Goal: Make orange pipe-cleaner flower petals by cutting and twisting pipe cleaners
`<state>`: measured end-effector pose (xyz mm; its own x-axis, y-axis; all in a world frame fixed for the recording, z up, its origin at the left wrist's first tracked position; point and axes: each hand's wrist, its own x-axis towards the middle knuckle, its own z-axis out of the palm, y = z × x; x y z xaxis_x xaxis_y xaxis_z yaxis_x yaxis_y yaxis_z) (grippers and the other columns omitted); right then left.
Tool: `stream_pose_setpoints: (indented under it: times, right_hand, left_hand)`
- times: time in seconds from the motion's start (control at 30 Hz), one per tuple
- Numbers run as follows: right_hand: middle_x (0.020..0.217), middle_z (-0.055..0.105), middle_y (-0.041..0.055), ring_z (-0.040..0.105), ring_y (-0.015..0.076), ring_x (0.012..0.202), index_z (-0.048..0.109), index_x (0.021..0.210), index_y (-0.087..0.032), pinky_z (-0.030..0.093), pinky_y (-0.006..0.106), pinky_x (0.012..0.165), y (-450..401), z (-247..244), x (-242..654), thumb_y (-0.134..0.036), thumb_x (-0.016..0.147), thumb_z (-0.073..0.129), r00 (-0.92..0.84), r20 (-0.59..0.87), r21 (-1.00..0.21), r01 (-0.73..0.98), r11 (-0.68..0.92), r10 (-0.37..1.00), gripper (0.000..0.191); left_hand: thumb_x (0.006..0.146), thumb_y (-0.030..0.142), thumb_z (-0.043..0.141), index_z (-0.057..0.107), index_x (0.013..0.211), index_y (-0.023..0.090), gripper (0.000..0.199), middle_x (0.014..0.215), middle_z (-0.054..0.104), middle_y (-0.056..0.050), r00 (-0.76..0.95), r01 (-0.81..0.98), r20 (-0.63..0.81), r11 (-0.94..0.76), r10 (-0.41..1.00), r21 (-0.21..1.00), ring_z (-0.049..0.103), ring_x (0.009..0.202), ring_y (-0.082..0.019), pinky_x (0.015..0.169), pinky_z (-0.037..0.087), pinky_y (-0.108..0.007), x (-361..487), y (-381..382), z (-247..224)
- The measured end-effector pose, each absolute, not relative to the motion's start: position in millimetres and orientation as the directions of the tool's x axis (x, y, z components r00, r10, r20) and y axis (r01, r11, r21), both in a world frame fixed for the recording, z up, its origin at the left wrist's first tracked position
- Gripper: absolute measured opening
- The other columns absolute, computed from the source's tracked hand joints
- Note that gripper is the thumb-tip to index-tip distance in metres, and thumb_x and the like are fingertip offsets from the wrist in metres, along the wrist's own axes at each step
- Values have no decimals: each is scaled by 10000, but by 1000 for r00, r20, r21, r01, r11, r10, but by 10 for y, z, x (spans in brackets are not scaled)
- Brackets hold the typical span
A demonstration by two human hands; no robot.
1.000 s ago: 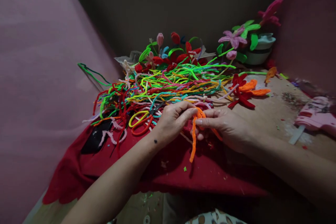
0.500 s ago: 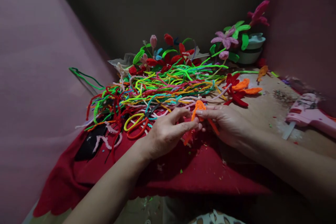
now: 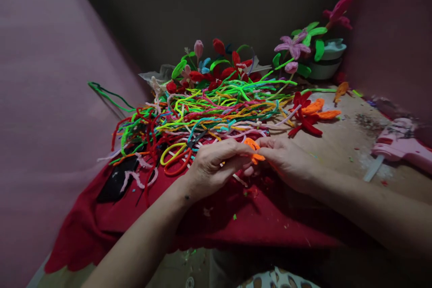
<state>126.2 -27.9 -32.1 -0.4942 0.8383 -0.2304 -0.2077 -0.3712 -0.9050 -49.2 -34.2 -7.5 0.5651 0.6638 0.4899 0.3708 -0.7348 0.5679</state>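
Note:
Between my two hands is a bent orange pipe cleaner point(image 3: 251, 145), small and looped at the top. My left hand point(image 3: 219, 162) pinches it from the left, fingers curled. From the right, my right hand point(image 3: 286, 157) grips it between thumb and fingers; part of the piece is hidden by the fingers. Scissors with yellow and red handles point(image 3: 173, 157) lie just left of my left hand. Beyond the hands spreads a heap of many-coloured pipe cleaners point(image 3: 216, 108). A red pipe-cleaner flower point(image 3: 305, 119) and orange petals point(image 3: 320, 110) lie past my right hand.
A pink glue gun point(image 3: 398, 144) lies at the right on the brown board point(image 3: 344, 144). Finished flowers point(image 3: 219, 60) stand at the back, near a pale pot point(image 3: 326, 67). A black phone-like slab point(image 3: 116, 180) rests at the left on the red cloth point(image 3: 236, 229).
The orange piece has been turned and folded smaller, its hanging ends no longer showing below. My hands have come closer together around it. The view has shifted slightly.

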Motion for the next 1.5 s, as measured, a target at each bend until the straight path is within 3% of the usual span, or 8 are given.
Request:
stream_pose_setpoints:
  times: [0.3, 0.63, 0.97, 1.27, 1.5]
  right_hand:
    - [450, 479, -35, 380, 63, 384, 522, 559, -160, 284, 208, 397, -280, -343, 1262, -157, 635, 581, -414, -242, -964, -2, -266, 877, 96]
    - [480, 478, -28, 356, 57, 398, 533, 598, -151, 255, 215, 404, -315, -325, 1250, -168, 606, 614, -411, -273, -956, 14, -293, 870, 83]
    - [493, 484, -23, 388, 71, 436, 523, 608, -147, 274, 218, 428, -311, -325, 1262, -184, 664, 548, -427, -268, -959, 206, -196, 864, 71]
    - [468, 489, -25, 392, 65, 418, 503, 573, -151, 262, 208, 415, -325, -305, 1258, -146, 665, 518, -429, -267, -962, 171, -213, 863, 93]
    - [524, 515, -29, 421, 66, 448, 535, 662, -147, 308, 194, 430, -302, -358, 1246, -121, 641, 541, -427, -241, -971, 97, -221, 872, 34]
  left_hand:
    - [801, 190, 533, 581, 718, 148, 105, 707, 494, -18, 601, 522, 425, -735, 677, 433, 459, 682, -112, 633, 396, -235, -513, -341, 8]
    - [742, 78, 485, 492, 700, 159, 91, 741, 455, -15, 680, 554, 318, -747, 661, 368, 436, 697, -111, 620, 369, -216, -506, -366, 42]
    - [807, 128, 424, 509, 727, 148, 118, 724, 427, -17, 721, 615, 338, -784, 605, 90, 359, 625, -111, 536, 296, -240, -455, -423, -51]
    - [792, 133, 446, 501, 728, 145, 86, 748, 451, -27, 726, 614, 305, -780, 617, 117, 387, 653, -109, 563, 340, -230, -489, -437, 22]
    - [806, 128, 418, 504, 734, 152, 114, 721, 466, -19, 748, 630, 328, -773, 577, -75, 374, 603, -110, 513, 295, -243, -423, -466, -10]
